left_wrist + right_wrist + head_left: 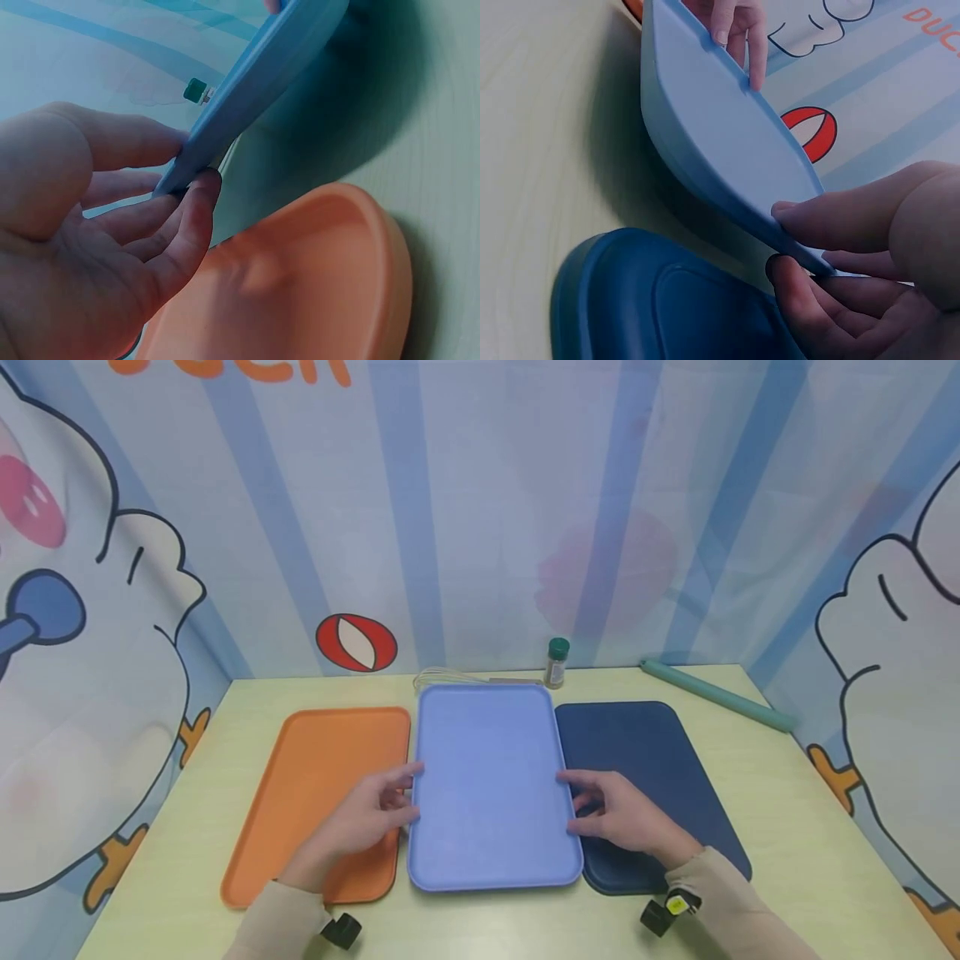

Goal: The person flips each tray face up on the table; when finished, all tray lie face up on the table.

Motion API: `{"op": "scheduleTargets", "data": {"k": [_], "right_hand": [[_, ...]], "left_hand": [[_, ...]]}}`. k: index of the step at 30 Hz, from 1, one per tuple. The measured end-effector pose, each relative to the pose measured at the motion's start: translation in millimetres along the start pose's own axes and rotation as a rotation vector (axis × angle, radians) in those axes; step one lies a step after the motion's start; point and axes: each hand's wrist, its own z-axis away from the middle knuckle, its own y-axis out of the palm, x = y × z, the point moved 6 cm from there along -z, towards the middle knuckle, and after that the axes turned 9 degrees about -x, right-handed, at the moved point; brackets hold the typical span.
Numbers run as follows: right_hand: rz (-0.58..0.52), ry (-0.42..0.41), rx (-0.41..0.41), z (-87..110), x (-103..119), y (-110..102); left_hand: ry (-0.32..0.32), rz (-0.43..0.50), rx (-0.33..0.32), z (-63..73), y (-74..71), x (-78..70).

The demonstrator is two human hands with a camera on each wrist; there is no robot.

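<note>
A light blue rectangular tray (491, 793) is held level between both hands, above the table, as the shadow under it in the wrist views shows. My left hand (367, 810) pinches its left long edge, thumb on the rim and fingers curled beneath. On the opposite edge my right hand (618, 810) grips the same way, its thumb (810, 214) over the rim. An orange tray (322, 793) lies under the left hand, and a dark blue tray (645, 777) lies under the right hand. The light blue tray's surface bears nothing.
Behind the trays a whisk (450, 677) lies along the table's back edge. A green-capped spice jar (556, 664) stands beside its handle. At the back right rests a green rolling pin (716, 695). A printed curtain (495, 527) rises behind the pale table (810, 860).
</note>
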Motion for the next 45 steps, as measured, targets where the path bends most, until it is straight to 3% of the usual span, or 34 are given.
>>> {"op": "scheduleTargets", "data": {"k": [14, 25, 38, 45], "right_hand": [[0.08, 0.006, -0.002, -3.2, 2, 3], [0.181, -0.033, 0.019, -7.2, 7, 4], [0.206, 0.019, 0.026, -10.1, 10, 5], [0.229, 0.008, 0.034, -10.9, 15, 5]], "left_hand": [[-0.035, -0.032, -0.03, -0.6, 1.9, -0.1], [-0.013, -0.093, -0.021, -0.1, 3.5, -0.1], [-0.058, -0.15, -0.044, 0.1, 6.1, -3.9], [-0.008, -0.203, 0.002, 1.0, 6.1, -10.7]]}}
